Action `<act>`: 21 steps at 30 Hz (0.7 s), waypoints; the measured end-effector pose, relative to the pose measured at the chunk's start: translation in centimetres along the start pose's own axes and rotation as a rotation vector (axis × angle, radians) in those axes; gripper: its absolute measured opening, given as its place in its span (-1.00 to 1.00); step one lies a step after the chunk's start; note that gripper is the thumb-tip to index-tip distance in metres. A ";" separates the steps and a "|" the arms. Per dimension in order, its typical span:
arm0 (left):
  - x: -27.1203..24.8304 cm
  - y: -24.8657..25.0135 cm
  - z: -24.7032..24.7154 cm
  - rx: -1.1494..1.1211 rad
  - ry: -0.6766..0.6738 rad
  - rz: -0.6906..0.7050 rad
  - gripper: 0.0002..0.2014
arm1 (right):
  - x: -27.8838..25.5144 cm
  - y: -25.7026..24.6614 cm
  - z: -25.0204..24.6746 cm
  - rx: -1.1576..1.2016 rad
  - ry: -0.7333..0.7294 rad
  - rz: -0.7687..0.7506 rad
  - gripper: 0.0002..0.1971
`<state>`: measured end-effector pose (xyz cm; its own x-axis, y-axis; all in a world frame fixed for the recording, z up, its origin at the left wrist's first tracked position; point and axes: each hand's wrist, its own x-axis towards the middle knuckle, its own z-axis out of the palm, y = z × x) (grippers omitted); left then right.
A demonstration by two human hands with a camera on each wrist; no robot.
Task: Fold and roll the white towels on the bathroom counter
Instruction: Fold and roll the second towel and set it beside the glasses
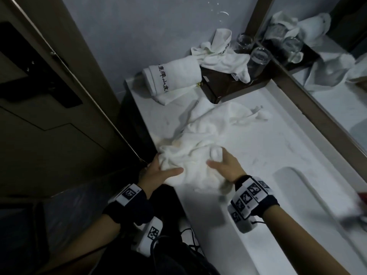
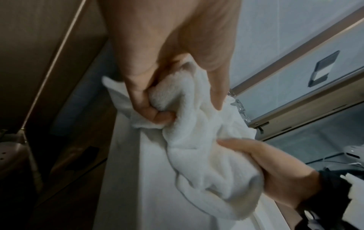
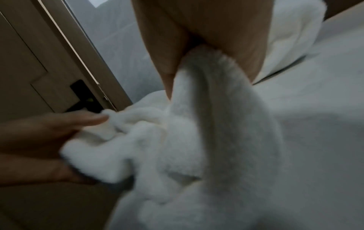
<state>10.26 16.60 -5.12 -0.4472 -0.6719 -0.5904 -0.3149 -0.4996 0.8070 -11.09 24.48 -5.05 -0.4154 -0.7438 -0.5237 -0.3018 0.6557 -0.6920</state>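
A crumpled white towel (image 1: pixel 200 139) lies across the white counter (image 1: pixel 264 147), its near end bunched at the front edge. My left hand (image 1: pixel 158 171) grips the left part of that bunch; in the left wrist view its fingers (image 2: pixel 145 99) curl round a fold of towel (image 2: pixel 197 140). My right hand (image 1: pixel 224 165) grips the right part, with cloth (image 3: pixel 206 109) pulled up between thumb and fingers. A rolled towel with black lettering (image 1: pixel 170 80) lies at the counter's far left. Another loose towel (image 1: pixel 220 56) is draped over a dark box.
A dark brown box (image 1: pixel 222 86) and glasses (image 1: pixel 258 58) stand at the back by the mirror (image 1: pixel 327 66). The sink basin (image 1: pixel 309 195) opens to the right. A brown door (image 1: pixel 49 96) stands close on the left.
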 end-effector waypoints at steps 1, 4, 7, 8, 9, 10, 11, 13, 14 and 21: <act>0.1 0.0 0.5 0.007 -0.009 -0.012 -0.18 | -0.4 -0.5 0.5 0.072 -0.029 -0.027 -0.40; 0.6 0.0 1.5 -0.037 -0.012 -0.038 -0.20 | -1.4 -2.1 1.8 0.143 -0.152 -0.123 -0.54; 0.8 0.2 1.8 -0.075 0.034 -0.029 -0.25 | -2.7 -3.5 2.2 0.210 -0.308 -0.257 -0.60; 0.9 0.2 1.8 -0.087 0.070 -0.019 -0.31 | -3.1 -3.9 2.1 0.232 -0.352 -0.293 -0.59; 1.0 0.2 1.9 -0.096 0.111 -0.002 -0.41 | -3.4 -4.1 2.0 0.250 -0.382 -0.320 -0.58; 1.1 0.3 1.9 -0.102 0.147 0.022 -0.51 | -3.5 -4.2 1.8 0.270 -0.396 -0.330 -0.58; 1.0 0.4 2.1 -0.111 0.166 0.054 -0.58 | -3.6 -4.2 1.6 0.289 -0.396 -0.330 -0.60; 1.0 0.8 2.1 -0.108 0.168 0.125 -0.60 | -3.5 -4.1 1.2 0.361 -0.336 -0.296 -0.72; 1.0 1.0 1.9 -0.095 0.159 0.156 -0.61 | -3.4 -4.2 0.9 0.413 -0.266 -0.259 -0.78; 0.9 1.9 1.7 0.106 -0.074 0.380 -0.45 | 0.0 -5.5 -2.2 0.147 -0.032 -0.016 -0.25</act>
<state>7.85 16.00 -4.13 -0.6066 -0.7546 -0.2502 -0.1980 -0.1614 0.9668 -11.37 21.16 -0.15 -0.3833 -0.7592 -0.5261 -0.1780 0.6196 -0.7644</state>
